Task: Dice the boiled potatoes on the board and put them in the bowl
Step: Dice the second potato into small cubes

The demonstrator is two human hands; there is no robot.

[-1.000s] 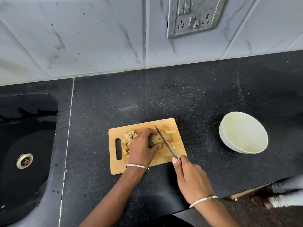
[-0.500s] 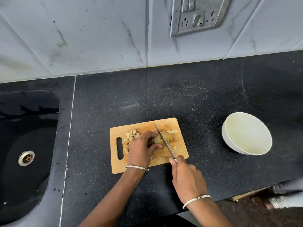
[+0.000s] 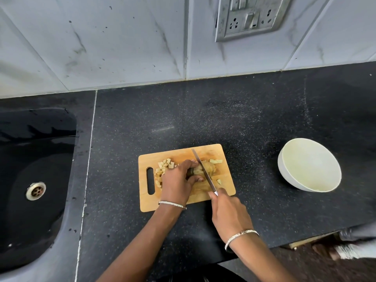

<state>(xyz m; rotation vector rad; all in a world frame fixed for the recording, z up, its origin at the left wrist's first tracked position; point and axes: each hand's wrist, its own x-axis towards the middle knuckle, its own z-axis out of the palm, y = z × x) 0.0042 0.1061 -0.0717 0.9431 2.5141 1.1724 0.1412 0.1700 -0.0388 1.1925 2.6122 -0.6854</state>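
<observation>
Dicing is the step in hand: the right hand [image 3: 230, 214] is wrapped around the handle of a kitchen knife [image 3: 203, 171], forefinger stretched toward the blade's heel, and the blade lies across a boiled potato [image 3: 209, 169] near the middle of the wooden cutting board [image 3: 207, 151]. The left hand [image 3: 177, 184] has its fingers curled over the potato's left part and its thumb tucked on the near side, pinning the potato to the board just beside the blade. The potato's long axis seems to run left to right along the board, its free end pointing toward the white bowl [image 3: 284, 176]. The knife runs nearly crosswise to it, tip aimed away from the person and slightly left, handle toward the body. A heap of diced pieces [image 3: 164, 165] sits on the board's left half near the handle slot, and a few stray cubes [image 3: 216, 161] lie on the right side. The bowl stands on the black countertop [image 3: 223, 119], well apart to the right of the board, and looks empty, so none of the transfer is done. The next move probably calls for a straight downward press, with the left fingertips drawn back from the edge, since soft boiled flesh can crumble or slide.
</observation>
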